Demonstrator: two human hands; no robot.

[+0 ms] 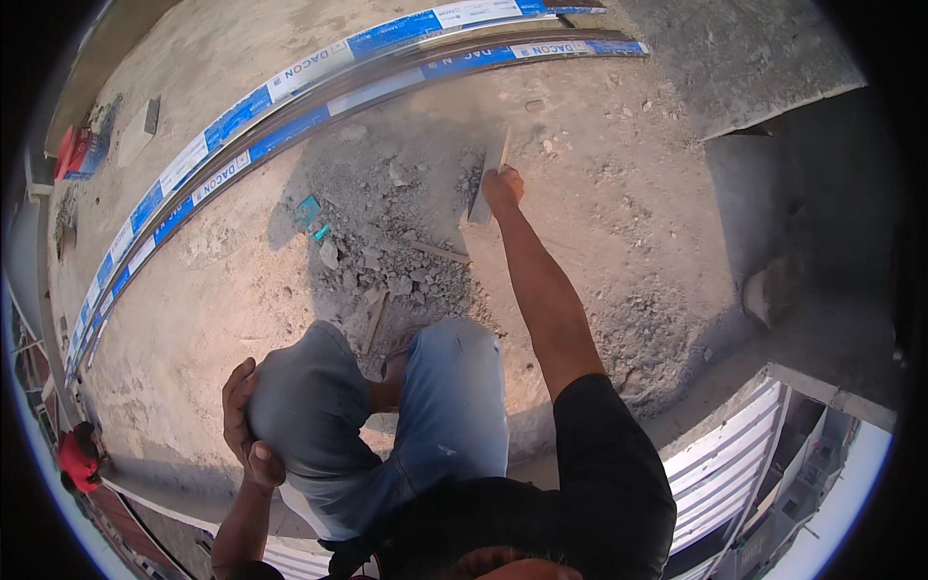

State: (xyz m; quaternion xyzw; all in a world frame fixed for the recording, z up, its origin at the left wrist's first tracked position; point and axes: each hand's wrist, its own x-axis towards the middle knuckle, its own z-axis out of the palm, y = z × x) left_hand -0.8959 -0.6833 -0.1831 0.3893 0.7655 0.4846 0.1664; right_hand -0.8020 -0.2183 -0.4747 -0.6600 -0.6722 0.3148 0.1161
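Stretched forward, my right hand (pixel 505 189) grips a long flat board (pixel 480 205) with a pale upper edge, held low over the dusty concrete (pixel 609 242) at the right edge of a heap of grey rubble (pixel 401 280). My left hand (pixel 253 430) is curled round my bent left knee (pixel 309 382) at the lower left. Small turquoise pieces (pixel 307 213) lie in the rubble, along with thin wooden sticks (pixel 377 319). My foot shows partly between my knees.
Long blue-and-white wrapped strips (pixel 353 92) curve across the back. A red object (pixel 72 155) and a pale slab (pixel 140 130) lie far left. A raised concrete slab (pixel 773 77) is at upper right, a ledge edge (pixel 831 391) at lower right. A person in red (pixel 77 454) is at lower left.
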